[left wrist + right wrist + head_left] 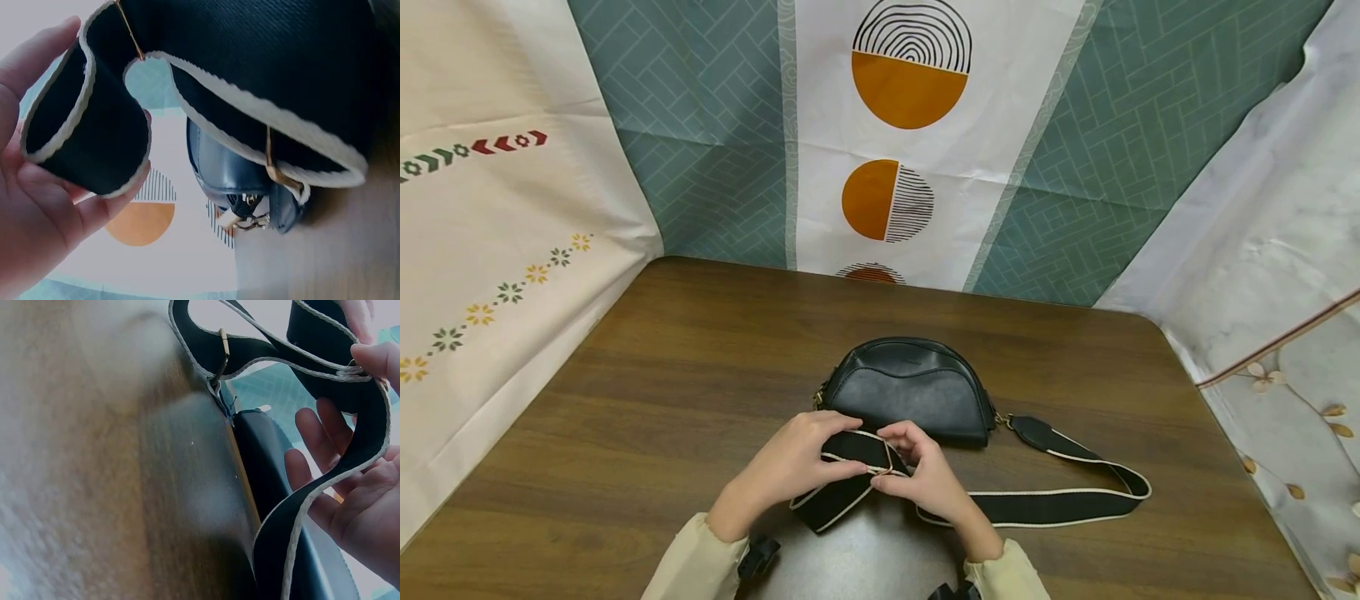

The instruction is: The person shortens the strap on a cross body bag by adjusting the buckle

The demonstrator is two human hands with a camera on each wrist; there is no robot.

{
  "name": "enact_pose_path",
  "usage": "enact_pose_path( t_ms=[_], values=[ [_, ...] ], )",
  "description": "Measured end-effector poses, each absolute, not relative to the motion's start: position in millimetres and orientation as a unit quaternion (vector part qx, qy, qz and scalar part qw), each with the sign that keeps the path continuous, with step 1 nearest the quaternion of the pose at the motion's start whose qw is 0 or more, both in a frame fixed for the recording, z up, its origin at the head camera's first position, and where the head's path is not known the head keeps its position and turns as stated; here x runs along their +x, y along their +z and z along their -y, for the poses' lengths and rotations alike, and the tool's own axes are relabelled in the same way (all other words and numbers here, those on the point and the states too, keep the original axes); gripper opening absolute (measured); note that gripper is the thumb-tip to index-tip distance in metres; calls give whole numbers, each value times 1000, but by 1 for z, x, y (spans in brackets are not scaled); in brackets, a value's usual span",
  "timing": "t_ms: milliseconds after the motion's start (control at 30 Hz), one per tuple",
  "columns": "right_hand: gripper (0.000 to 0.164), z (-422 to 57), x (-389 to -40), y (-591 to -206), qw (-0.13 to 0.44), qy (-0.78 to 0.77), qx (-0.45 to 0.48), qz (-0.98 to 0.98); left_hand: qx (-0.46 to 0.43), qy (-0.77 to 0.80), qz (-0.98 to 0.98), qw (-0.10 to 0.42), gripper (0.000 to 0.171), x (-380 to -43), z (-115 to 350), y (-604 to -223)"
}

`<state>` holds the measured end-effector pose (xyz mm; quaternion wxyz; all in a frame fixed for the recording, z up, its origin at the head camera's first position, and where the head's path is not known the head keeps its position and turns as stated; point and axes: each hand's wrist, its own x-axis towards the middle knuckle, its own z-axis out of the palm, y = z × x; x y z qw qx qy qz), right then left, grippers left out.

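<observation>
A black half-round handbag (910, 385) sits on the table in front of both hands. Its wide black strap (1056, 505) with cream edging runs from a gold clasp (1003, 419) at the bag's right end and loops back to the hands. My left hand (790, 462) holds a folded loop of strap between thumb and fingers. The right hand (931, 477) pinches the strap beside a thin gold slider (888, 458). In the right wrist view the thumb presses the strap's edge, and the other fingers of that hand (369, 500) lie loosely behind it.
The brown wooden table (625, 433) extends around the bag. Behind it hangs a green and white patterned cloth (715, 167). White cloths stand at the left (490, 233) and right (1262, 275) sides.
</observation>
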<state>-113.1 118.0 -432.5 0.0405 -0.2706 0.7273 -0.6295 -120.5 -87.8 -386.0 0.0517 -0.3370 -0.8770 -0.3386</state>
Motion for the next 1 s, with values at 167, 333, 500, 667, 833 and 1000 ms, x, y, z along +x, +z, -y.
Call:
enact_pose_path(
  t_ms=[167,333,500,667,833,1000],
  values=[
    [40,-121,-115,-437,47,-643,-276,-713,-313,-351,882,29,55,-118,94,-387],
    [39,-123,-115,-438,54,-658,-273,-700,-300,-362,882,20,64,-116,100,-390],
    [43,-124,-117,-441,60,-664,-275,-693,-298,-360,884,28,65,-115,105,-390],
    [46,-125,-118,-442,61,-662,-291,-688,-293,-363,884,26,61,-113,109,-389],
    [42,-126,-119,-444,70,-672,-288,-679,-297,-360,884,32,60,-113,112,-390],
    [41,-126,-120,-445,89,-686,-256,-675,-303,-358,882,38,59,-114,115,-392]
  ],
)
